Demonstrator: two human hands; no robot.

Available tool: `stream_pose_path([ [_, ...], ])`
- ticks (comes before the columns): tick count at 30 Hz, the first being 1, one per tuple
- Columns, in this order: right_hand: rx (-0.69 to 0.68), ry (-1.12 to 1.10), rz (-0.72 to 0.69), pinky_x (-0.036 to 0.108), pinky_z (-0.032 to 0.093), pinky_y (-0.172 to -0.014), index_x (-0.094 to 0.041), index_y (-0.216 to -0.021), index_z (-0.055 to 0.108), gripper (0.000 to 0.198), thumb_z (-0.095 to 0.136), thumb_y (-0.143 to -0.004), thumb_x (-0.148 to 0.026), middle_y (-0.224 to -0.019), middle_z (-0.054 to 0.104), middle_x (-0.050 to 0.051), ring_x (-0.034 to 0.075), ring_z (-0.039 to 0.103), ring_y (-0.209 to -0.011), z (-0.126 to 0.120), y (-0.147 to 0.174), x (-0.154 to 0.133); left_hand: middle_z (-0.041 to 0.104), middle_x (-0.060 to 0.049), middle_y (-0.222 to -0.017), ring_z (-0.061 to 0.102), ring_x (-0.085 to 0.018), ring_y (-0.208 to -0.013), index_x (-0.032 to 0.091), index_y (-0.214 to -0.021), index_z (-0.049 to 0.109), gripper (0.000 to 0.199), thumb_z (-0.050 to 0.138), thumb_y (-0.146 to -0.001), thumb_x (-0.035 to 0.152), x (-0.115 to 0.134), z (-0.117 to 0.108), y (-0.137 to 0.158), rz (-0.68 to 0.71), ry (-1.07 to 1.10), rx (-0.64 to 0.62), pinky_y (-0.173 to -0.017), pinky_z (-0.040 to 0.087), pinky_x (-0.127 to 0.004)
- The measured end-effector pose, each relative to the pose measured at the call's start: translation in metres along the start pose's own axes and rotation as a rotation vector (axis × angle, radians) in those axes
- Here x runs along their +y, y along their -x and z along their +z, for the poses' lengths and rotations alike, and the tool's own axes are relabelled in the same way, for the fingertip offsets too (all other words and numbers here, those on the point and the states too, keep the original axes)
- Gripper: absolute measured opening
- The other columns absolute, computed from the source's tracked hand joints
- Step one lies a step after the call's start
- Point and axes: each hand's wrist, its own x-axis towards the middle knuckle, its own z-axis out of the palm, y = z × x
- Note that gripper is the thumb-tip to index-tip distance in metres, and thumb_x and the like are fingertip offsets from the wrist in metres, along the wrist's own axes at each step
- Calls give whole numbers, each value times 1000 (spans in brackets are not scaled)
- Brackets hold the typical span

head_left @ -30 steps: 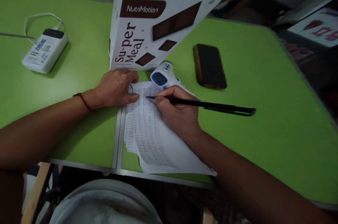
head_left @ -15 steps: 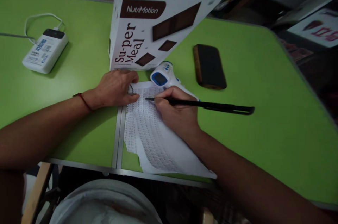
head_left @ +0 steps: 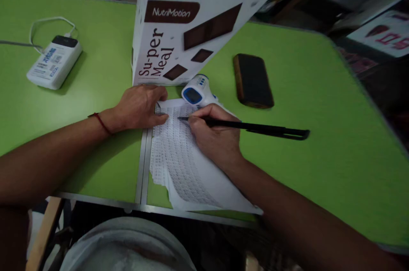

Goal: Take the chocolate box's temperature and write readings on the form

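Observation:
My right hand (head_left: 217, 132) pinches a black pen (head_left: 255, 127), its cap pushed onto the back end. The pen's tip is at the upper part of a sheet of paper (head_left: 188, 168) covered with rows of small handwriting. Beneath that sheet, more written sheets stick out on the left, and its lower corner curls. My left hand (head_left: 142, 107) lies at the sheet's upper left edge, thumb on the paper and fingers apart from it. A white and blue infrared thermometer (head_left: 196, 90) lies at the top of the paper, its handle partly behind my right hand.
A tall white NutriMotion box (head_left: 172, 45) stands just beyond the paper. To its right lies a dark phone (head_left: 254, 80) in a brown case. A white device (head_left: 56, 61) with a cable sits at the left of the green table (head_left: 326, 168).
The pen and my right hand have shifted very slightly to the right over the paper. My left hand and the other things have stayed in place.

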Motion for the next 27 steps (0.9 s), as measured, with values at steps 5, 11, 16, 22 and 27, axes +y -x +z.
stream_pose_path([
  [5, 8, -15, -28, 30, 42, -48, -26, -60, 54, 11, 57, -69, -20, -53, 54, -4, 14, 49, -50, 1, 0, 0, 73, -8, -97, 68, -26, -89, 15, -113, 65, 42, 63, -81, 42, 0, -1, 0, 2, 4, -10, -77, 52, -35],
  [11, -20, -57, -22, 30, 41, -47, -27, -62, 54, 12, 56, -71, -20, -51, 49, -4, 14, 46, -47, -1, 0, -1, 72, -9, -97, 68, -27, -91, 15, -114, 64, 43, 63, -81, 42, 1, -2, 0, 2, -10, -20, -79, 52, -36],
  [16, -74, -63, -10, 30, 41, -48, -27, -62, 56, 10, 58, -70, -22, -52, 51, -4, 13, 46, -48, -2, 0, -2, 72, -9, -97, 68, -27, -91, 15, -112, 65, 44, 63, -80, 43, 0, -1, 1, 23, -13, 1, -79, 52, -35],
  [22, -100, -38, 15, 29, 41, -48, -26, -62, 56, 9, 58, -71, -23, -54, 55, -3, 13, 48, -49, -1, -1, -3, 72, -9, -95, 68, -26, -90, 15, -112, 64, 43, 62, -79, 43, -1, -1, 0, 18, -8, -3, -78, 52, -35],
  [27, -114, -36, 15, 29, 41, -49, -25, -62, 57, 8, 58, -70, -23, -54, 55, -3, 13, 48, -50, -2, -1, -5, 72, -9, -96, 67, -26, -90, 15, -113, 64, 44, 62, -79, 43, 1, -2, 0, 13, -10, -13, -78, 52, -35],
])
